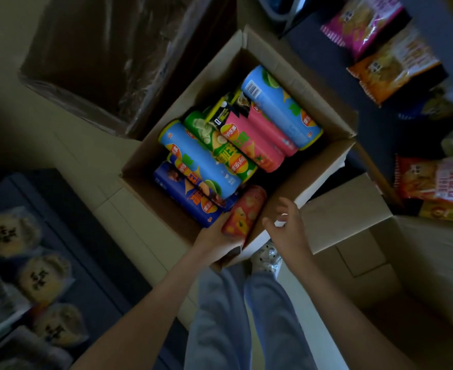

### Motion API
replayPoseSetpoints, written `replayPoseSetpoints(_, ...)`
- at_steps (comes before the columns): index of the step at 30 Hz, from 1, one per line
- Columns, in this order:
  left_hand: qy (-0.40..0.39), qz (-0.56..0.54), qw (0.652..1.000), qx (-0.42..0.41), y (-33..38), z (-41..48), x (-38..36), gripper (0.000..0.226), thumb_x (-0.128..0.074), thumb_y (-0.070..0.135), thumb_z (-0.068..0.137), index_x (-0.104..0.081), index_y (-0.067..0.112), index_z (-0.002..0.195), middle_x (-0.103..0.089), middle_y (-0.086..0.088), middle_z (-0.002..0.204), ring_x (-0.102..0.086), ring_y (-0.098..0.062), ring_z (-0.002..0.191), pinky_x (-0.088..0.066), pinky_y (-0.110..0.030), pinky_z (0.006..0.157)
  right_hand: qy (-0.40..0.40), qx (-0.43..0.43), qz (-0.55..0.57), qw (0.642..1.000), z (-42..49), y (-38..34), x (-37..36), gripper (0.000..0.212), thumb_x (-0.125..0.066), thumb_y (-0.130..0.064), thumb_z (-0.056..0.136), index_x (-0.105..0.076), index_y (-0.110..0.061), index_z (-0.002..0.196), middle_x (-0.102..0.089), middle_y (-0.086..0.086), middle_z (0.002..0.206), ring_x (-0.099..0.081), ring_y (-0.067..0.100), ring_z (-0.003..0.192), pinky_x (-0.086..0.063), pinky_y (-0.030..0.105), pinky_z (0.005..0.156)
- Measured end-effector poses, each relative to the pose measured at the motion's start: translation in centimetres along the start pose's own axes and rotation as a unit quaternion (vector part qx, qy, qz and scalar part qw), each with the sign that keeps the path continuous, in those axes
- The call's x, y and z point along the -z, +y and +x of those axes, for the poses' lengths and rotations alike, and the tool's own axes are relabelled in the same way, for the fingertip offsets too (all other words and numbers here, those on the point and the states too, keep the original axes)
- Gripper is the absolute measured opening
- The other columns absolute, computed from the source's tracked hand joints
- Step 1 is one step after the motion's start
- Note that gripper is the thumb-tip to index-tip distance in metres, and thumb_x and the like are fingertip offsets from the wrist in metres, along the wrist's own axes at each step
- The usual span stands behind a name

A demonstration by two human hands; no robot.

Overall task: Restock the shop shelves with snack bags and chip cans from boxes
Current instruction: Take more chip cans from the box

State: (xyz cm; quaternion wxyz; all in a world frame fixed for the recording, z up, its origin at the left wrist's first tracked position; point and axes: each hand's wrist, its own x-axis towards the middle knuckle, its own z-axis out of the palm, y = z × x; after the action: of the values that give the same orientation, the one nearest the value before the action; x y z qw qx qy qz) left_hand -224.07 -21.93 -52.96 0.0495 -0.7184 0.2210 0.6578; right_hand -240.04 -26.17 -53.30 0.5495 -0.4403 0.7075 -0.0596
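A pale tiled floor (pixel 91 166) is carrying everything in view. A big dark carton wrapped in clear film (pixel 107 57) is sitting at the far left. Just beside it an open cardboard box (pixel 193 84) is standing in the middle with its flaps spread outward. A second open box (pixel 348 209) is lying against its near right corner.

Dark shelves are running along both sides. The left shelf (pixel 91 263) is holding a row of pale snack bags (pixel 9 231). On the right, a pink bag (pixel 361 20), an orange bag (pixel 396 65) and a red bag (pixel 433 180) are lying one behind another.

The person's legs in light blue trousers (pixel 220 316) are standing at the near edge of the middle box.

Inside that box, chip cans are lying on their sides, packed close together: a light blue can (pixel 281 108) at the far right, then a pink can (pixel 260 140), a green can (pixel 220 148), another light blue can (pixel 201 161) and a dark blue can (pixel 185 198) at the left.

The left grip (pixel 214 236) is reaching into the near corner, its fingers curling round the near end of a red can (pixel 244 214), which is tilting against the box wall.

The right grip (pixel 286 225) is hovering over the near right flap with fingers loosely spread, holding nothing; whether it is touching the flap cannot be told.
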Motion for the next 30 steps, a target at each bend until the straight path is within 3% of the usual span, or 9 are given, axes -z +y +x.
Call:
replayPoseSetpoints(3, -0.017, -0.115, 0.993, -0.015, -0.1, -1.6, 0.3, 0.084, -0.076, 0.042, 0.066, -0.038, 0.047, 0.140, -0.061, 0.007, 0.112, -0.063, -0.018, 0.105, -0.054, -0.035, 0.093, -0.016, -0.010, 0.046, 0.999, -0.5, -0.2, -0.1, 0.055, -0.071, -0.011, 0.084, -0.045, -0.012, 0.132, -0.051, 0.005, 0.118, -0.053, 0.018, 0.102, -0.043, 0.022, 0.079)
replayPoseSetpoints(6, -0.055, -0.244, 0.967, -0.038, 0.0, -3.1, 0.4, 0.062, -0.070, 0.011, 0.087, -0.044, 0.042, 0.133, -0.060, 0.010, 0.108, -0.067, -0.006, 0.087, -0.058, -0.027, 0.074, -0.037, -0.052, 0.123, 0.990, -0.8, -1.0, 0.0, 0.056, -0.071, -0.015, 0.085, -0.042, -0.015, 0.133, -0.050, 0.007, 0.121, -0.057, 0.013, 0.092, -0.045, 0.018, 0.067)
replayPoseSetpoints(9, -0.070, -0.293, 0.951, -0.073, -0.1, -3.9, 0.4, 0.062, -0.066, 0.006, 0.090, -0.043, 0.041, 0.135, -0.064, 0.005, 0.113, -0.070, -0.006, 0.090, -0.057, -0.025, 0.075, -0.067, -0.119, 0.228, 0.964, -0.8, -2.0, 0.5, 0.073, -0.072, -0.021, 0.085, -0.028, -0.023, 0.142, -0.050, 0.005, 0.128, -0.059, 0.013, 0.100, -0.055, 0.033, 0.076)
replayPoseSetpoints(11, -0.067, -0.300, 0.946, -0.100, -0.2, -4.2, 0.4, 0.063, -0.066, 0.006, 0.089, -0.043, 0.046, 0.133, -0.066, 0.007, 0.114, -0.069, -0.007, 0.097, -0.056, -0.024, 0.078, -0.103, -0.144, 0.277, 0.944, -0.8, -2.6, 0.9, 0.081, -0.073, -0.026, 0.084, -0.018, -0.033, 0.144, -0.053, 0.003, 0.130, -0.061, 0.021, 0.109, -0.057, 0.044, 0.080)
replayPoseSetpoints(15, -0.072, -0.264, 0.949, -0.155, 0.5, -4.7, 0.2, 0.070, -0.071, 0.006, 0.086, -0.040, 0.049, 0.132, -0.069, 0.021, 0.110, -0.066, -0.004, 0.105, -0.052, -0.022, 0.086, -0.124, -0.123, 0.312, 0.934, -0.9, -3.8, 1.4, 0.074, -0.073, -0.025, 0.083, -0.027, -0.035, 0.140, -0.058, -0.006, 0.126, -0.066, 0.013, 0.100, -0.058, 0.042, 0.077)
replayPoseSetpoints(20, -0.090, -0.208, 0.957, -0.182, 2.1, -5.8, 0.8, 0.075, -0.076, 0.018, 0.077, -0.037, 0.059, 0.125, -0.064, 0.022, 0.117, -0.062, 0.000, 0.112, -0.049, -0.021, 0.094, -0.121, -0.080, 0.331, 0.932, -1.5, -4.9, 3.2, 0.068, -0.072, -0.013, 0.084, -0.031, -0.040, 0.131, -0.059, -0.008, 0.121, -0.066, 0.014, 0.103, -0.058, 0.040, 0.074)
replayPoseSetpoints(25, -0.074, -0.201, 0.955, -0.204, 5.3, -9.4, 1.8, 0.058, -0.069, 0.017, 0.090, -0.039, 0.051, 0.126, -0.059, 0.003, 0.127, -0.058, -0.010, 0.118, -0.049, -0.026, 0.098, -0.119, -0.039, 0.301, 0.945, -3.7, -7.1, 6.4, 0.085, -0.076, -0.008, 0.079, -0.026, -0.043, 0.137, -0.054, 0.001, 0.129, -0.057, 0.023, 0.119, -0.054, 0.050, 0.090)
replayPoseSetpoints(27, -0.046, -0.220, 0.951, -0.211, 7.1, -11.2, 2.1, 0.059, -0.075, 0.025, 0.082, -0.043, 0.051, 0.123, -0.059, -0.004, 0.128, -0.058, -0.016, 0.118, -0.048, -0.033, 0.100, -0.124, -0.016, 0.268, 0.955, -5.3, -8.6, 7.9, 0.092, -0.077, -0.009, 0.078, -0.020, -0.043, 0.142, -0.052, 0.001, 0.128, -0.057, 0.021, 0.117, -0.056, 0.044, 0.086)
replayPoseSetpoints(30, -0.018, -0.214, 0.953, -0.215, 9.5, -12.6, 2.4, 0.060, -0.073, 0.041, 0.064, -0.049, 0.054, 0.117, -0.066, 0.005, 0.106, -0.064, -0.012, 0.099, -0.049, -0.032, 0.093, -0.117, 0.031, 0.237, 0.964, -7.1, -10.2, 9.7, 0.088, -0.075, -0.006, 0.080, -0.020, -0.044, 0.137, -0.053, -0.006, 0.121, -0.057, 0.012, 0.111, -0.056, 0.025, 0.073)
